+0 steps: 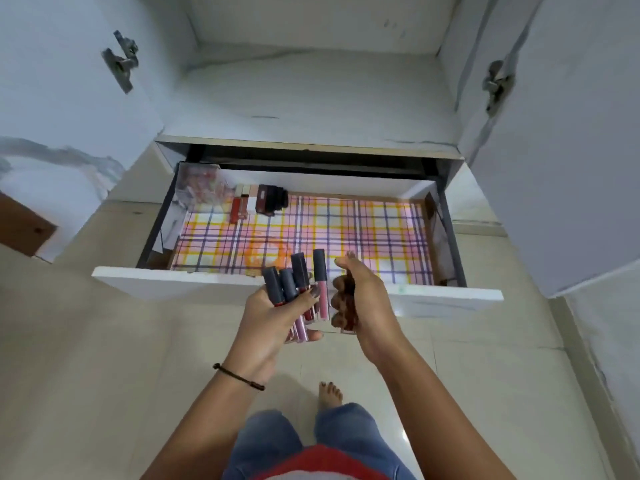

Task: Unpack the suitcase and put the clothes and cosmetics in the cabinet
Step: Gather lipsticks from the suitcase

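I have my left hand [277, 315] closed around a bunch of lip gloss tubes [300, 289], four dark caps that I can count standing up above the fingers, with pink and red bodies showing below the thumb; the bunch is held just above the front panel of the open drawer [214, 280]. My right hand [360, 299] is beside it, fingers curled inward with the thumb raised, cupping the side of what looks like a clear holder [332, 327] under the tubes, though I cannot tell how firmly it grips. Inside the drawer a plaid liner [346, 230] covers the bottom, and at the far left corner sit a clear box [199, 183] with blurred contents, two reddish tubes [239, 209] lying beside it, and a small cluster of dark and pale cases [268, 199] that I cannot count exactly. Above is the cabinet shelf [311, 98], with both doors swung open, one hinge [121, 60] on each
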